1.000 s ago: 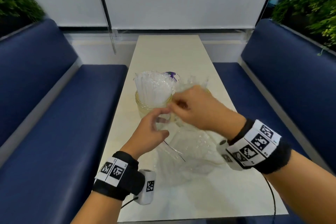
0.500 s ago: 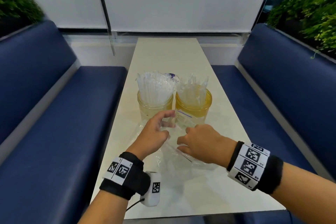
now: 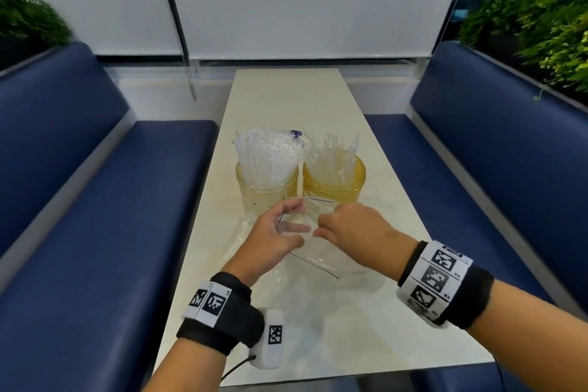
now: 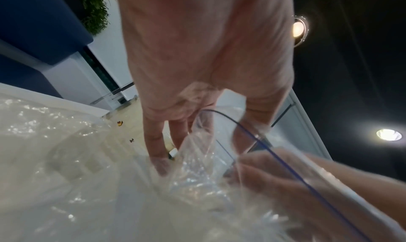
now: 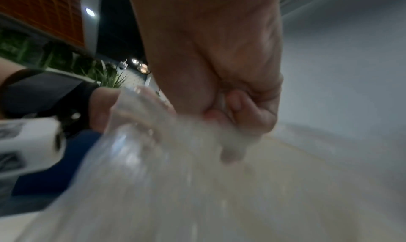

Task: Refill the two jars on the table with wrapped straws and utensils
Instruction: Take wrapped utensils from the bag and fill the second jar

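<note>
Clear plastic bag (image 3: 313,259) now pinched by both hands, right hand (image 3: 353,232) drawn nearer

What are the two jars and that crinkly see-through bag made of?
The left jar and right jar look like clear, shiny glass with a yellowish tint, though hard plastic is possible. The bag looks like thin clear plastic film: it wrinkles, glints, and shows the table through it.

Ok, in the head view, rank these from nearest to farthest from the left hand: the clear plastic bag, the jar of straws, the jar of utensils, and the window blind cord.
1. Clear plastic bag: held in the left hand.
2. Jar of straws: just beyond, on the left.
3. Jar of utensils: beyond, on the right.
4. Blind cord: far end, by the window.
</note>
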A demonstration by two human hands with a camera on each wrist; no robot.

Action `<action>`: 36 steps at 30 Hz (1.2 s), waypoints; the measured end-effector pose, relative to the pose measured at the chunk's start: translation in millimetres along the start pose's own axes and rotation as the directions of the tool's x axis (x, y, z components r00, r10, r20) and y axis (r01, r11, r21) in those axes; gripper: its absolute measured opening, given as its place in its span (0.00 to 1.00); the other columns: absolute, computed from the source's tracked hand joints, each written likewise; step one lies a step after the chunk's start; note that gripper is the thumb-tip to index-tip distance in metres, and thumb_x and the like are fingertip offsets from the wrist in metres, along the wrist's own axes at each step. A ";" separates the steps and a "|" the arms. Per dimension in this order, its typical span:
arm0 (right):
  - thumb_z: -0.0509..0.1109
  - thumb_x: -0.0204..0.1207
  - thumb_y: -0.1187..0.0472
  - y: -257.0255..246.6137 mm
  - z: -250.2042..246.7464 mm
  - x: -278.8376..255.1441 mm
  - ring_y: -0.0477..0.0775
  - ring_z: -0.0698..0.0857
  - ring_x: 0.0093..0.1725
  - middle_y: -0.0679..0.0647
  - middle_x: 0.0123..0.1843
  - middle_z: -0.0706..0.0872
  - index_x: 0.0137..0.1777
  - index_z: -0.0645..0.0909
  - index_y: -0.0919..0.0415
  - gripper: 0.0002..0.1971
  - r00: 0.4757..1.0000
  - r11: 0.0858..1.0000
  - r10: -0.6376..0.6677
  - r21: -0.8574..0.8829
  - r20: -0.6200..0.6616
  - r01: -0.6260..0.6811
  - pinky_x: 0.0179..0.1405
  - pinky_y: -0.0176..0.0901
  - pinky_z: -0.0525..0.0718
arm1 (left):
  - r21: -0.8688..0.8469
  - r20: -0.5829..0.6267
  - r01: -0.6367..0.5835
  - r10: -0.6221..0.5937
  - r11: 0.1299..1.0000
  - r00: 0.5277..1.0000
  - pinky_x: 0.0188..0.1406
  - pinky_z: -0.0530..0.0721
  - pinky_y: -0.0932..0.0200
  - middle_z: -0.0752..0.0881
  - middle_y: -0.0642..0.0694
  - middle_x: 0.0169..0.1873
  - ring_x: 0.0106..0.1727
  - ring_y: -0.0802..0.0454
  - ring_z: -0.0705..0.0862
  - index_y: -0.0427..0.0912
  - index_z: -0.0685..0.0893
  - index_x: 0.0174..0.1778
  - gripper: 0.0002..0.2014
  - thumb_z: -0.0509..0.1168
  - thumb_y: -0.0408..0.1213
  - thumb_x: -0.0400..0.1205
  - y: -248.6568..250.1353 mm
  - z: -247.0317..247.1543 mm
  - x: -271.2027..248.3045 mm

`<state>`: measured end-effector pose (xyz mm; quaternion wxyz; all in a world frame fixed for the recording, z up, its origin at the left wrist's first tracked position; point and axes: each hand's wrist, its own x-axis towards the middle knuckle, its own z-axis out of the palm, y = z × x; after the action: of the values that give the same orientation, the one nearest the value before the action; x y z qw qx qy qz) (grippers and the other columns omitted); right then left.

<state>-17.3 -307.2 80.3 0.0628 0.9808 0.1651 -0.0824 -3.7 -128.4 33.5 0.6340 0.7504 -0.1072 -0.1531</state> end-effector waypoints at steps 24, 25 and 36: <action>0.59 0.89 0.54 -27.1 -50.0 19.6 0.45 0.85 0.55 0.47 0.54 0.89 0.62 0.87 0.57 0.16 0.802 0.727 0.144 0.612 -0.580 0.312 0.59 0.49 0.83 | 0.305 -0.384 -0.119 0.237 0.945 0.893 0.22 0.73 0.68 0.86 0.50 0.27 0.26 0.59 0.79 0.47 0.82 0.33 0.10 0.73 0.47 0.75 -3.0 37.0 23.4; 0.61 0.88 0.53 -29.6 -44.6 20.8 0.44 0.86 0.57 0.47 0.57 0.89 0.67 0.84 0.56 0.15 0.798 0.669 0.172 0.663 -0.577 0.335 0.60 0.49 0.84 | 0.302 -0.383 -0.122 0.238 0.946 0.893 0.22 0.71 0.70 0.86 0.51 0.26 0.26 0.61 0.79 0.49 0.81 0.33 0.09 0.73 0.44 0.74 -2.3 37.2 23.6; 0.72 0.82 0.62 -48.5 -18.3 28.0 0.50 0.91 0.45 0.52 0.41 0.90 0.49 0.81 0.55 0.03 0.874 0.152 0.384 0.954 -0.296 0.257 0.58 0.54 0.89 | 0.291 -0.340 -0.113 0.213 0.950 0.916 0.25 0.76 0.75 0.87 0.58 0.29 0.33 0.60 0.87 0.53 0.84 0.47 0.05 0.72 0.41 0.79 5.1 32.4 21.2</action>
<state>-4.9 -250.2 88.5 -0.6290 0.7725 0.0369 0.0783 4.3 -166.6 31.6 0.5473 0.8320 -0.0691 0.0595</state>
